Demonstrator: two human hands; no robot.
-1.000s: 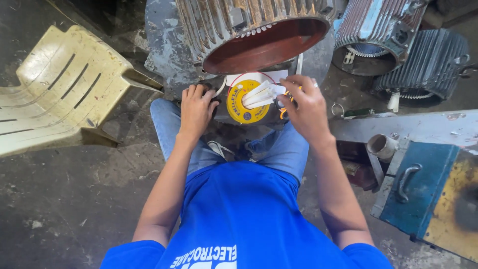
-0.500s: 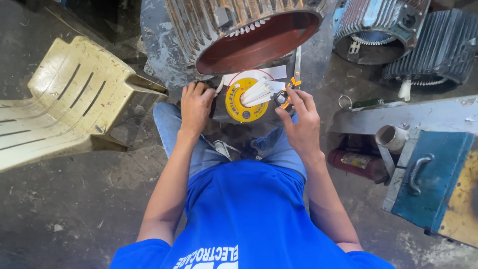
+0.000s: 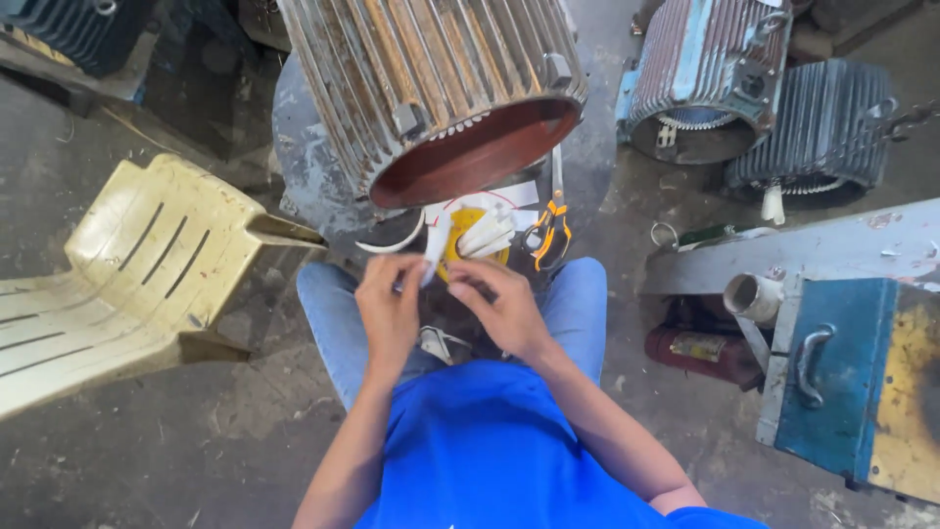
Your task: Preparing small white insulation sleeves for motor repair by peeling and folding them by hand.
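Since a second ago both hands have come off the yellow tape roll and drawn together nearer the body. The left hand pinches a white strip between closed fingertips; the right hand is closed alongside, apparently on the same strip (contact not clear). The orange-handled scissors, previously at the right hand, now lie beside the roll. The work looks to have passed to handling the strip.

Surface: stained concrete floor. A ribbed motor housing lies far centre, more housings far right, a plastic chair left, a blue metal box right.
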